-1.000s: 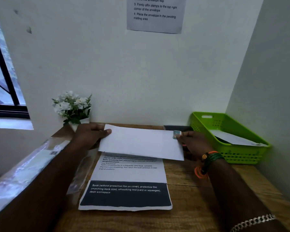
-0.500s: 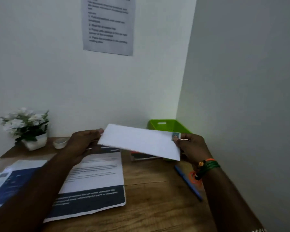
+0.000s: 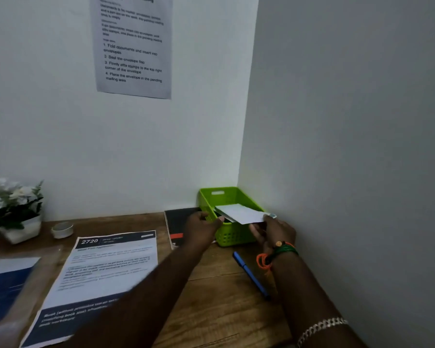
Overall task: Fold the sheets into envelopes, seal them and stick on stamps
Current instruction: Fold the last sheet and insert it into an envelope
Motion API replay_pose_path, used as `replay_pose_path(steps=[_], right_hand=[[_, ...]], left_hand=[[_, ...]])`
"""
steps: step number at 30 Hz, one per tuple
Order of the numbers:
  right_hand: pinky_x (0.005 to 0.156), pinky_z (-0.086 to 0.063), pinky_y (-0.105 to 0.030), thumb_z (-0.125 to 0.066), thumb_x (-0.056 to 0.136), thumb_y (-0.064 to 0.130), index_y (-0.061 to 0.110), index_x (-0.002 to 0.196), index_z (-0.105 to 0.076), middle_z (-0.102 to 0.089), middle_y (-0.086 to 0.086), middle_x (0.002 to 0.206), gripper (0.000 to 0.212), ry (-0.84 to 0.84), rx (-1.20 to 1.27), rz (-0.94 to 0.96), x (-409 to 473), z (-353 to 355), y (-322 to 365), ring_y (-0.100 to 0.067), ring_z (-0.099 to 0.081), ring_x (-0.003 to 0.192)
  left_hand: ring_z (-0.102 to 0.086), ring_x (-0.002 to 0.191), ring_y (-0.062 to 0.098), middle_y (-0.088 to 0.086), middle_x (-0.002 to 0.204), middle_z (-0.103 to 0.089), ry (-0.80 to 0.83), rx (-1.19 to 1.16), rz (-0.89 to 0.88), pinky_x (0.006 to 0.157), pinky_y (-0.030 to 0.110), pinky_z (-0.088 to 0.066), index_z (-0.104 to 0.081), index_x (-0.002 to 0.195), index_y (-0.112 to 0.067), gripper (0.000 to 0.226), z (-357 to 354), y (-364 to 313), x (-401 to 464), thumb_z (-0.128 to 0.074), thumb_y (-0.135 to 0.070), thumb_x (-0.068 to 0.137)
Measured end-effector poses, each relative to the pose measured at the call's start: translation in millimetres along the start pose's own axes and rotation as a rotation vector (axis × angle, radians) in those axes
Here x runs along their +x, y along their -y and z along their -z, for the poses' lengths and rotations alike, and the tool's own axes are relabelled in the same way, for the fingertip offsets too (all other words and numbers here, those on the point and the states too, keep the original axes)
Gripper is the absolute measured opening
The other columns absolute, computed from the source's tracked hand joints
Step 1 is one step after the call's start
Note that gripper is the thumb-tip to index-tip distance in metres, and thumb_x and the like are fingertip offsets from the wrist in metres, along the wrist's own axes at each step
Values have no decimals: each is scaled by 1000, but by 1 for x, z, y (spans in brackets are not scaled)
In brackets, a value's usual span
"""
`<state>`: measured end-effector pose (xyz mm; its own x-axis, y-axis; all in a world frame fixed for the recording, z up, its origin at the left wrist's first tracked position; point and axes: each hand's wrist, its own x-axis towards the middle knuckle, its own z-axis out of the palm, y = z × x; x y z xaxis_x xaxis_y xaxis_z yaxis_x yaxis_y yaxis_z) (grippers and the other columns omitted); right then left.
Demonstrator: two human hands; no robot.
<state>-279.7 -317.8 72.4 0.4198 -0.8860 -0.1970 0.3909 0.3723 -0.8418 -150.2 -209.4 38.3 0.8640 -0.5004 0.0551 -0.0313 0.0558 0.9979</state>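
Note:
A white envelope (image 3: 241, 213) with a small stamp (image 3: 273, 216) at its right corner hangs low over the green basket (image 3: 227, 191) in the desk's far right corner. My right hand (image 3: 274, 231) pinches the envelope's right end near the stamp. My left hand (image 3: 203, 231) holds its left edge, just outside the basket's near-left wall. Another pale sheet lies in the basket under the envelope, mostly hidden.
A blue pen (image 3: 251, 277) lies on the wooden desk near my right wrist. A black notebook (image 3: 178, 226) sits left of the basket, with a printed sheet (image 3: 106, 272), a small white cap (image 3: 62, 229) and a flower pot (image 3: 13, 214) further left. Walls close in behind and right.
Both hands have carried the envelope from above the printed sheet rightward and away to the green basket. My view has swung right with it.

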Motion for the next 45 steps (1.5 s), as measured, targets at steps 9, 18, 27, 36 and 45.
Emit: replay_pose_path(steps=[9,18,27,36,45], right_hand=[[51,-61,-40,-62,97,12,-5,87,-61,-62,-18,76,20,0,-139,30,28,-7,-11,-26,-63,62],[40,-51,-27,-72,88,15,-5,113,-52,-64,-31,108,38,-121,-376,139,34,-11,-30,-28,-60,55],[63,-32,-30,-69,86,20,17,65,-41,-51,0,63,35,-125,-676,643,-1,-13,-47,-28,-55,68],[69,-51,-34,-69,83,25,22,79,-58,-64,4,72,12,703,-998,788,-49,-84,-116,-10,-61,72],[101,-44,-40,-55,95,31,21,123,-54,-61,-11,124,30,757,-1465,835,-24,-134,-168,-30,-47,127]], left_hand=[[-70,101,35,23,107,-71,-82,177,-75,90,50,-58,-62,125,-5,45,-24,10,3,-82,-10,85],[-72,87,26,13,89,-74,-100,252,-123,79,37,-59,-64,122,-10,41,-16,14,-3,-78,-3,85],[-71,75,8,5,82,-76,-32,271,-184,68,25,-55,-69,114,-12,32,38,19,-7,-78,-3,84],[-68,100,16,-3,105,-76,-297,948,-329,83,27,-50,-75,104,-23,16,203,10,11,-72,-25,88],[-54,132,12,-6,149,-54,-10,1031,-102,107,30,-43,-50,146,-33,90,308,28,20,-87,-59,68]])
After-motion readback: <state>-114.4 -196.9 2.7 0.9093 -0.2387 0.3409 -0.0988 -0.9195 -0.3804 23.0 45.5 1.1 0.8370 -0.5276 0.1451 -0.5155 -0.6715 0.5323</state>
